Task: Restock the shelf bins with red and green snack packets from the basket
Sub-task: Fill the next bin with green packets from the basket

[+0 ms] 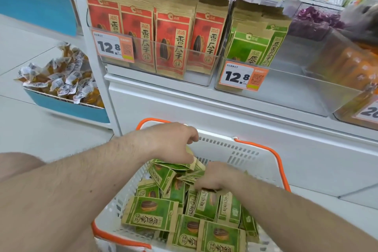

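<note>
Foreground: a white basket [241, 149] with orange handles [272, 155] sits on the floor below the shelf, holding a loose heap of green snack packets [150, 214], most lying flat or tilted, printed faces up. Both forearms reach down into it from the lower edge of the view.

The right hand [216, 177] is sunk into the middle of the heap, fingers curled downward around the top edges of several upright green packets directly beneath the palm; the fingertips are hidden among the packets.

The left hand [173, 141] hovers slightly farther in, over the far left part of the heap, knuckles up and fingers bent; its thumb and fingers appear to pinch the edge of a green packet just under it, though the contact is partly hidden.

Middle distance: the white shelf front rises behind the basket. On it, a clear bin on the left [155, 61] is filled with rows of upright red snack packets [173, 43], with a 12.8 price tag [113, 48] on its front. Just beside it on the right, a second clear bin [286, 86] holds only a short stack of green packets [255, 45] at its left end, with its own 12.8 tag [242, 76].

Far left: a blue tray [67, 106] of small wrapped snacks [61, 75].
</note>
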`<state>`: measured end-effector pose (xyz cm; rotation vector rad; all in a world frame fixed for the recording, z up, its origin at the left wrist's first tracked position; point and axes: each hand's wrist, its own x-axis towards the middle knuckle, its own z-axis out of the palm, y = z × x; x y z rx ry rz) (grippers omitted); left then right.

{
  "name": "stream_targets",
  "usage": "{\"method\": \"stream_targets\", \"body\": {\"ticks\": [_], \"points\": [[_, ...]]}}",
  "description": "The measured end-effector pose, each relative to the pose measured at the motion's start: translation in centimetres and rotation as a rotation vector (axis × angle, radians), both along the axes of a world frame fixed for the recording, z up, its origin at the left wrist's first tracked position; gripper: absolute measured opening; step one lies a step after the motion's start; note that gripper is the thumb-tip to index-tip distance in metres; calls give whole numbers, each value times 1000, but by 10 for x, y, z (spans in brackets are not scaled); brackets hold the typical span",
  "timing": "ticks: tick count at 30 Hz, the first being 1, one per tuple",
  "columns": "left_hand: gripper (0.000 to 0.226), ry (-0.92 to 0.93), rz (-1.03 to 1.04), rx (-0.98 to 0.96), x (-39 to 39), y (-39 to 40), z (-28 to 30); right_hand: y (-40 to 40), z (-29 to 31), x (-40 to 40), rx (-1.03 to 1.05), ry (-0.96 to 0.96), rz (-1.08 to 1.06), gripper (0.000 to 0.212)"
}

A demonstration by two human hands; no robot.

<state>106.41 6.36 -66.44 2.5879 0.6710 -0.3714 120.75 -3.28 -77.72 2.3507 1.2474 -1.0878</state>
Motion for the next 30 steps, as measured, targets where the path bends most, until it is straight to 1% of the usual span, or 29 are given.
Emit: {"method": "stream_targets", "body": {"ticks": [2,5,6,7,9,10,11,13,15,17,18,19,22,24,26,27,30], "points": [[64,50,-51,8,1,-1,-4,11,35,15,-42,133,-10,33],[75,97,-88,-33,5,-6,-12,18,75,31,-130,305,-41,44],[72,93,-90,-46,6,-9,-14,18,84,35,-144,376,-67,45],[63,68,-78,-67,8,-11,-16,17,95,38,-148,464,-101,46],[35,-39,-8,-141,12,-14,-21,14,114,42,-133,655,-185,53],[25,-98,38,-188,13,-15,-22,12,121,46,-106,713,-210,61],[20,-157,91,-246,14,-14,-23,10,127,50,-69,732,-220,72],[17,-277,225,-430,14,-12,-22,6,134,63,65,739,-282,92],[16,-404,359,-640,14,-13,-17,3,135,75,299,796,-491,95],[16,-503,461,-792,16,-15,-11,-3,133,81,574,827,-707,90],[17,-536,501,-847,17,-17,-8,-7,132,80,678,830,-758,87],[20,-560,535,-895,19,-19,-7,-11,130,78,735,843,-757,83],[28,-580,584,-1000,25,-25,-5,-22,132,64,758,879,-570,61],[31,-582,581,-1030,29,-30,-5,-25,131,58,791,822,-499,38],[31,-601,566,-1033,34,-35,-3,-27,131,56,849,762,-482,18],[31,-618,551,-1016,37,-35,-1,-28,132,57,873,750,-485,13],[37,-686,468,-933,45,-32,15,-33,147,66,950,737,-491,9]]}}
